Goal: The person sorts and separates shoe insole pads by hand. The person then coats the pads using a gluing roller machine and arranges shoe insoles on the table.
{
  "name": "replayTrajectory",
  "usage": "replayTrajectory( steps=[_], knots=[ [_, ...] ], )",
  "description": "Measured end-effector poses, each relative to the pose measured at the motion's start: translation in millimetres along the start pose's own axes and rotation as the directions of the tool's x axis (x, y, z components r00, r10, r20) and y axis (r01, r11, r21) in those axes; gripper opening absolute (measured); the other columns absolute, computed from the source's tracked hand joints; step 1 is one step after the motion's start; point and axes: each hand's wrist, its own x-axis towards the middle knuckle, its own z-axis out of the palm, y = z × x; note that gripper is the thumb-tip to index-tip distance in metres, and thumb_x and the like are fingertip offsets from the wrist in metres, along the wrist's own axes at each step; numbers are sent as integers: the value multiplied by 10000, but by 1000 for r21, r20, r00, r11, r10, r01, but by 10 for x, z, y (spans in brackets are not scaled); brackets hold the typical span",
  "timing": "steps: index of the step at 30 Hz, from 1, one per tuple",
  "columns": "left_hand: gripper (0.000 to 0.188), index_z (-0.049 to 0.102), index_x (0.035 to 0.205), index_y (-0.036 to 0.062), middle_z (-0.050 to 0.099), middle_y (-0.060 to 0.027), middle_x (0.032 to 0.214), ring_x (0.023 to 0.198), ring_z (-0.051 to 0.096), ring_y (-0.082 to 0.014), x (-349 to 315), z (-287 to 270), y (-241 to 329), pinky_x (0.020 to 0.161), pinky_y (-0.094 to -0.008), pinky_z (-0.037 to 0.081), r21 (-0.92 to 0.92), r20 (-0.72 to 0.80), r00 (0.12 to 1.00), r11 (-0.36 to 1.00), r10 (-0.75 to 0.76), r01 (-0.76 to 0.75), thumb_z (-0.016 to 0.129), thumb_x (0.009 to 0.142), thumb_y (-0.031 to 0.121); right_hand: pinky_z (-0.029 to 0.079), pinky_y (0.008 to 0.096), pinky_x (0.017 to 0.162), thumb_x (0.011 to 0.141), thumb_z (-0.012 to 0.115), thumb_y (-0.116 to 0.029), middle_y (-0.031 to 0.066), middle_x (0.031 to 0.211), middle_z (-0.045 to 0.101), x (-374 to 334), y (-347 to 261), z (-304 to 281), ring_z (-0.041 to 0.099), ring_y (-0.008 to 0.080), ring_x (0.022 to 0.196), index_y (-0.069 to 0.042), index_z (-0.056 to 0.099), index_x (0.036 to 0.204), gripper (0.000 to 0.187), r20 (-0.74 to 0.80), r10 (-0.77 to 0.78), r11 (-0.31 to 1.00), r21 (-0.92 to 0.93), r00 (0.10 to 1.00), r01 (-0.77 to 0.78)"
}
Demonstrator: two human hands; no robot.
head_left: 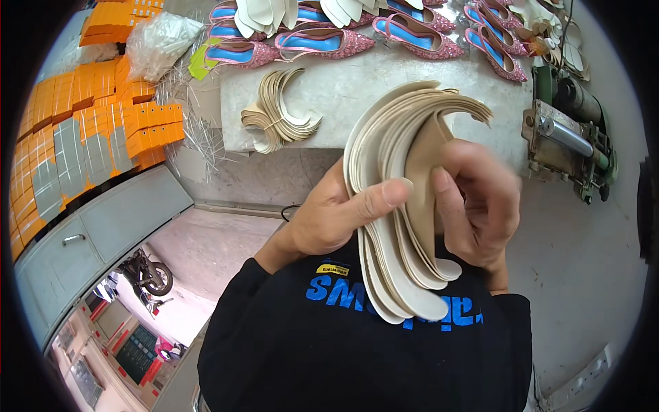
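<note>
You've got a stack of curved cream pieces [377, 154] up in front of your chest, above the near edge of the table [329, 93]. Pieces fanned, upper ends hooking right, rounded lower ends spread in front of your black shirt [364, 364].

Left hand [329, 213] clamped on the stack: thumb across the front, nearly horizontal, palm at the left side, other fingers mostly hidden by the pieces. Right hand [480, 202] at the right side: thumb tip at the tan face [421, 165] of the nearest piece, fingers curled. It's motion-blurred; can't tell if it's pinching a piece or only touching. Hands are apart, pieces between them.

Second bundle [278, 113] lies on the table, left of your stack, with a thin band around it. Pink shoes [326, 44] with blue insoles along the far side, white pieces [264, 14] lying over some. Machine with a metal roller [566, 130] to the right of the table. Orange boxes [96, 89] stacked to the left, clear plastic bag [163, 44] beside them. Motorbike [154, 275] at lower left, well apart from you.
</note>
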Motion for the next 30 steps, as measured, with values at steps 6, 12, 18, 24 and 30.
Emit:
replayTrajectory(
  steps=[6,12,18,24,30],
  knots=[
    [566,326,1447,-17,500,-108,1349,1235,480,-156,22,2,44,1027,-311,400,4,58,996,997,-73,73,537,1009,274,517,298,735,740,676,72,165,935,635,108,-148,-34,647,239,831,18,666,939,206,98,-17,980,-195,995,36],
    [594,307,1464,-16,475,-120,1383,1274,449,-170,1,-38,66,1056,-321,368,-93,90,992,991,-88,97,524,1011,301,522,317,746,724,820,-65,148,968,653,81,-109,-49,650,235,855,18,662,928,270,107,80,993,-99,991,-70],
    [657,264,1483,-15,445,-126,1421,1312,415,-185,46,1,99,1083,-334,336,11,83,996,999,-43,43,570,991,295,518,302,702,745,744,57,198,961,639,13,-155,161,647,249,825,30,658,960,232,-321,324,886,434,890,-165],
    [633,278,1476,-15,459,-119,1400,1290,434,-172,36,-3,117,1059,-328,366,33,60,996,998,-64,62,576,992,266,523,297,619,745,813,-78,176,913,630,95,-30,6,647,231,744,11,664,957,274,50,-137,969,-200,989,144],
    [575,311,1454,-28,491,-125,1360,1239,481,-167,33,-43,121,1039,-330,390,2,92,995,999,-39,39,533,1012,264,507,294,624,695,852,-102,142,858,638,81,23,44,643,232,732,9,674,925,311,23,-136,974,-179,990,138]
  ],
)
